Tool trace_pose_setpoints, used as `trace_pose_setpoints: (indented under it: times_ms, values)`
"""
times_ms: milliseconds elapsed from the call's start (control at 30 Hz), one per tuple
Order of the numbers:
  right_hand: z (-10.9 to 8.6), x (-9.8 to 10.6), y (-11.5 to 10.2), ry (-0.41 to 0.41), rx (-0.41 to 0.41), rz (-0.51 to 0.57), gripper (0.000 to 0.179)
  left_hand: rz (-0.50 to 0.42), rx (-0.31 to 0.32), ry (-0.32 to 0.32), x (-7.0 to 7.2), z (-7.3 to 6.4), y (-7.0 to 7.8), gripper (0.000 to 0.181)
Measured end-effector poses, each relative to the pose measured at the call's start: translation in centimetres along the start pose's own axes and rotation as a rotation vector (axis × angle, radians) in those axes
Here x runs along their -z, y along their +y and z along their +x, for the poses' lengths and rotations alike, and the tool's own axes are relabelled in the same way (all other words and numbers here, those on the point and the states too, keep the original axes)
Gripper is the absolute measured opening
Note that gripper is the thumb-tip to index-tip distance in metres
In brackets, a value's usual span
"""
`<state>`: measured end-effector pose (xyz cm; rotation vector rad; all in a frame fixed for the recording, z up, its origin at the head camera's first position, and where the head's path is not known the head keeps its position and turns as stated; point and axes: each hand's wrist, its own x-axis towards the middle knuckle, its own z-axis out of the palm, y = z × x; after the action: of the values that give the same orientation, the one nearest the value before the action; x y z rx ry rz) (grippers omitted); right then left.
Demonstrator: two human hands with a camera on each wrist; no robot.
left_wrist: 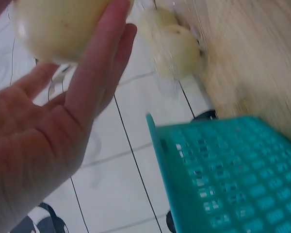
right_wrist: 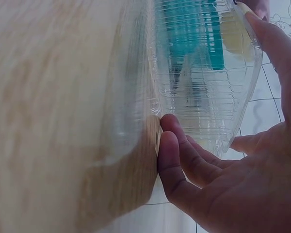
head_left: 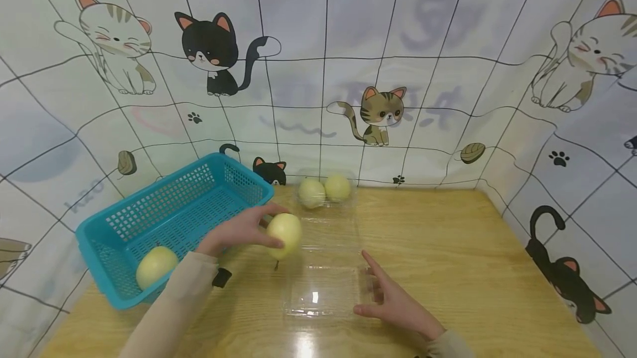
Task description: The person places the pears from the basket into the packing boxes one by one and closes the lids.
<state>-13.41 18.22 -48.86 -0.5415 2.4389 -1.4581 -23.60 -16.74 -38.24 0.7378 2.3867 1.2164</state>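
Note:
My left hand [head_left: 249, 228] grips a pale yellow pear [head_left: 285, 233] between thumb and fingers, its stem pointing down. The pear is held over the left side of a clear plastic box [head_left: 325, 289]. At that box's right side is my right hand [head_left: 393, 302], fingers spread along the wall. In the right wrist view, the fingertips [right_wrist: 169, 145] rest low against the ribbed plastic, near the tabletop. Behind, two more pears [head_left: 312, 192] sit side by side in clear plastic by the back wall.
A blue perforated basket [head_left: 174, 178] stands at the left with one pear [head_left: 156, 265] in its near end. A small black object [head_left: 222, 277] lies beside it on the wooden table [head_left: 438, 247]. Cat-printed cloth [head_left: 298, 31] encloses the back and sides.

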Motion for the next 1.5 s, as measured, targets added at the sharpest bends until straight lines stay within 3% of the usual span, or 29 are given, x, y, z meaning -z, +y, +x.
trace_pose_setpoints:
  times_ms: [267,500,733,967,1233,1500]
  values:
    - [0.0,0.0,-0.1,-0.001,0.006,0.017,0.107,-0.01,0.068,0.065,-2.3,1.1,0.8,0.064]
    - [0.1,-0.1,-0.2,-0.002,-0.004,0.005,0.106,0.088,0.006,0.062,-4.2,1.9,1.6,0.064]
    - [0.2,0.0,-0.2,-0.011,-0.023,0.027,0.106,0.154,-0.003,0.005,-6.6,2.7,2.5,0.058]
    - [0.1,0.0,0.0,-0.004,-0.036,0.031,0.108,0.175,0.033,-0.048,-9.0,3.5,3.0,0.054]
    - [0.2,0.1,-0.2,-0.017,-0.053,0.02,0.107,0.28,0.021,-0.093,-11.1,4.4,3.5,0.051]
    - [0.4,0.4,-0.5,-0.059,-0.049,0.06,0.108,0.316,0.038,-0.075,-12.5,4.9,3.6,0.054]
